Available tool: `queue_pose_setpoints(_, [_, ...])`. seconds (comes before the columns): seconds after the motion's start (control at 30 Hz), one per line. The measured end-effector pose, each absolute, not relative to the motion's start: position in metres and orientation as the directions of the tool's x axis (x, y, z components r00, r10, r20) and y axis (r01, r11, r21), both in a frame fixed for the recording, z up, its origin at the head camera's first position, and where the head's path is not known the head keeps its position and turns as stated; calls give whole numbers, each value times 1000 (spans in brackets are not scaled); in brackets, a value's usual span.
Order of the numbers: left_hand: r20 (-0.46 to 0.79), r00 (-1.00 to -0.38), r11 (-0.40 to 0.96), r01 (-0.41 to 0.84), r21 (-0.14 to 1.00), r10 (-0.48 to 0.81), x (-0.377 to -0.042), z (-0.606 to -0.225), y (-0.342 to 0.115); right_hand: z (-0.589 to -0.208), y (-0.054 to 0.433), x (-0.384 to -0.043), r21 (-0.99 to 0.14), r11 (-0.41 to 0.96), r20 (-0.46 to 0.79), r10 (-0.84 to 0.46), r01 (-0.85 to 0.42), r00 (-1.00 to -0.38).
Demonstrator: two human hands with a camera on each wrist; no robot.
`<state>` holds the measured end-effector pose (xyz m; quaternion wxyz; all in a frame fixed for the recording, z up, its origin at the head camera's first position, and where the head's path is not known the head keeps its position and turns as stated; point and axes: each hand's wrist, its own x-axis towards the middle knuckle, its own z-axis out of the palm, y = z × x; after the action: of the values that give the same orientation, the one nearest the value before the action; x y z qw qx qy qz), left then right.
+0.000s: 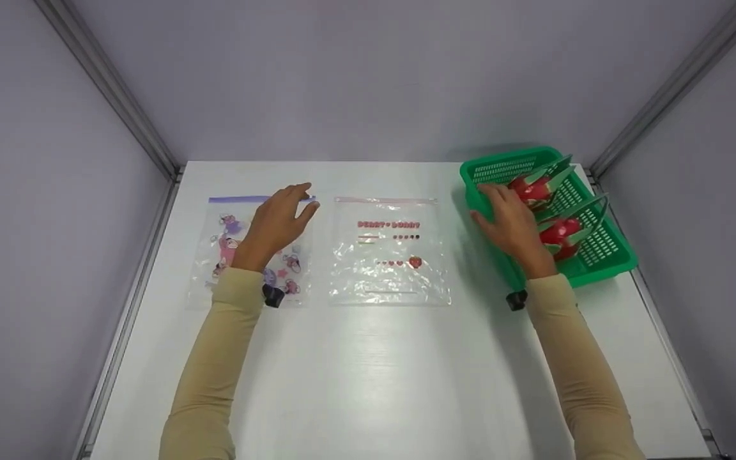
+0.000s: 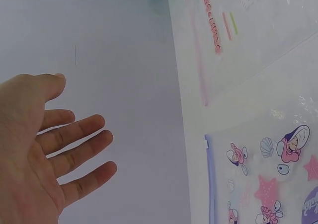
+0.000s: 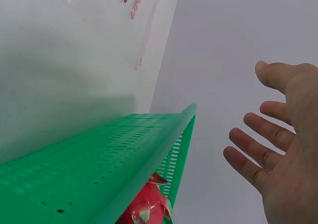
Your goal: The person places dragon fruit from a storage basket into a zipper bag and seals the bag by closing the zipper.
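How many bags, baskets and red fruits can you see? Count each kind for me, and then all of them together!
Bags: 2
Basket: 1
Red fruits: 2
Total: 5

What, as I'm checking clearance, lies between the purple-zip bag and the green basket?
The head view shows a clear pink-zip bag lying on the table.
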<state>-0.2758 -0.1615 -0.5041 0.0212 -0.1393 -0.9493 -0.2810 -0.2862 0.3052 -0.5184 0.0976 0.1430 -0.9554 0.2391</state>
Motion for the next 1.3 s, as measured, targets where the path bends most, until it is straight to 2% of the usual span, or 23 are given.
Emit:
queue_pose_setpoints(0.17, [139, -962, 798, 273, 538, 235, -275, -507, -159, -522, 300, -285, -441, 839, 241, -232, -319, -942])
queue_pose_setpoints(0.4, [169, -959, 759, 282, 586, 226, -274, -512, -154, -526, 292, -284, -445, 824, 299, -231, -350, -926])
queue_pose_setpoints(1.3, [126, -973, 674, 225, 704, 194, -278, -540, -135, -552, 266, -280, -534, 777, 309, -187, -333, -932])
